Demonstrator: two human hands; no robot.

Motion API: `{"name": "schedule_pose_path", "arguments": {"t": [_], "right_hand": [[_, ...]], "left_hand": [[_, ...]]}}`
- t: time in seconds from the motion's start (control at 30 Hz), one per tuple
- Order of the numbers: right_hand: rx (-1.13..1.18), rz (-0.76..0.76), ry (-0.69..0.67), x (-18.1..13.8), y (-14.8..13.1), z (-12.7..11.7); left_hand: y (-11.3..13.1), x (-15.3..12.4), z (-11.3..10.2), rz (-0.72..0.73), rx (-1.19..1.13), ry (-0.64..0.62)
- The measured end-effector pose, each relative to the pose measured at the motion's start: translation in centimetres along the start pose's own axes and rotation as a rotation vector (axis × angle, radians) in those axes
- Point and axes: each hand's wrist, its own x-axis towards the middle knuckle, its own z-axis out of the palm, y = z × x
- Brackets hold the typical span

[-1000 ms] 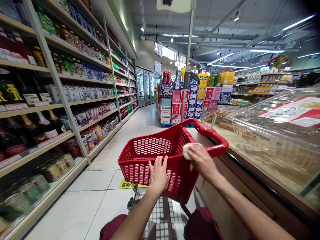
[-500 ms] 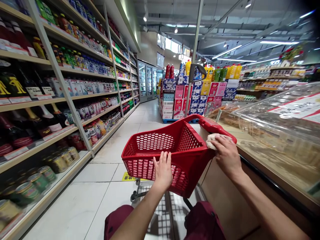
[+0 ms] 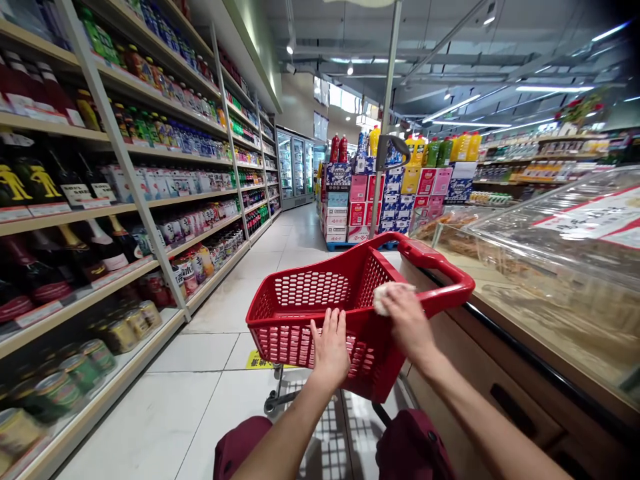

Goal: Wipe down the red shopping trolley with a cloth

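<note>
A red plastic shopping basket (image 3: 310,293) rides on a wheeled trolley in front of me. My left hand (image 3: 331,348) lies flat against the basket's near rim with its fingers stretched upward. My right hand (image 3: 409,321) presses a small white cloth (image 3: 386,295) against the near right corner of the rim, just where the red handle (image 3: 436,268) joins. The fingers of that hand are closed over the cloth. The basket looks empty inside.
Shelves of bottles, cans and cartons (image 3: 125,200) line the left side of the aisle. A glass-covered food counter (image 3: 550,267) runs along the right, close to the basket. Stacked drink boxes (image 3: 375,197) and a metal pole (image 3: 384,127) stand ahead. White floor tiles (image 3: 210,373) stretch down the aisle.
My right hand slid the cloth out along the handle to the right, then back left to the basket's near right corner. My left hand stayed on the rim.
</note>
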Motion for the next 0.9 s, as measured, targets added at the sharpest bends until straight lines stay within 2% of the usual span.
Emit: {"name": "schedule_pose_path", "arguments": {"t": [0.1,0.13,0.23,0.27,0.33,0.43,0.53,0.6,0.7,0.8,0.9], "right_hand": [[0.129,-0.087,-0.073,1.0,-2.0,0.9],[0.152,-0.053,-0.040,1.7,-1.8,0.5],[0.140,0.143,0.192,3.6,0.6,-1.5],[0.125,0.159,0.242,3.9,1.3,-2.0],[0.093,0.058,0.197,3.2,2.2,-2.7],[0.032,-0.124,0.003,0.3,2.3,-2.6],[-0.028,-0.165,-0.089,-1.5,3.6,-3.3],[-0.079,-0.169,-0.092,-1.2,5.6,-4.5],[-0.212,-0.074,0.020,-0.3,7.6,-5.8],[-0.217,-0.010,0.092,-0.3,5.5,-4.4],[-0.094,-0.148,-0.021,-0.6,2.1,-2.1]], "left_hand": [[-0.2,-0.1,0.0,0.048,-0.014,0.008],[-0.2,-0.2,0.0,0.060,-0.020,0.013],[-0.3,-0.3,0.0,0.057,-0.036,0.033],[-0.2,-0.4,0.1,0.053,-0.040,0.035],[-0.1,-0.4,0.1,0.059,-0.048,0.027],[-0.1,-0.4,0.2,0.086,-0.049,0.013],[-0.1,-0.4,0.2,0.077,-0.033,0.024],[-0.1,-0.4,0.1,0.075,-0.027,0.026],[0.1,-0.3,0.1,0.090,-0.036,0.023],[0.3,-0.3,0.1,0.072,-0.032,0.053],[0.1,-0.3,0.2,0.080,-0.007,0.069]]}}
